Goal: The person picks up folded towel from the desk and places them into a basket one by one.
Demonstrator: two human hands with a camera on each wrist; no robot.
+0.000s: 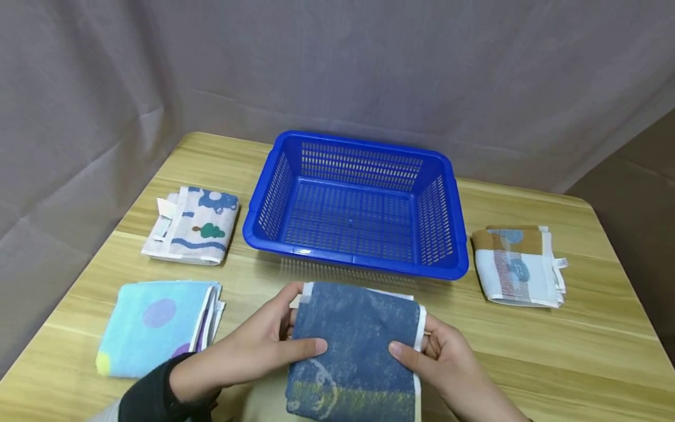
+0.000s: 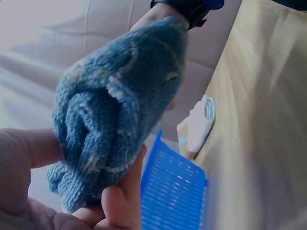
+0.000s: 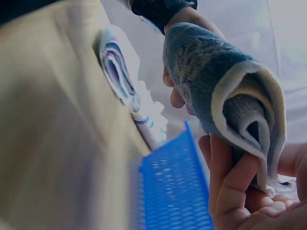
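Note:
Both hands hold a folded dark blue towel (image 1: 358,346) with white edges and a yellowish band, in front of the basket. My left hand (image 1: 263,346) grips its left side, thumb on top and fingers beneath. On the right side my right hand (image 1: 448,363) pinches it the same way. In the left wrist view the towel (image 2: 120,91) shows its rolled folds between thumb and fingers. The right wrist view has the towel's (image 3: 206,72) white-hemmed layers curling open at the end. Most fingertips are hidden under the cloth in the head view.
A blue plastic basket (image 1: 355,266) stands behind the towel with nothing in it. To its left lie a white patterned folded towel (image 1: 205,228) and a light blue one (image 1: 153,322) with purple dots. A brown and white folded towel (image 1: 514,266) lies on the right of the wooden table (image 1: 580,351).

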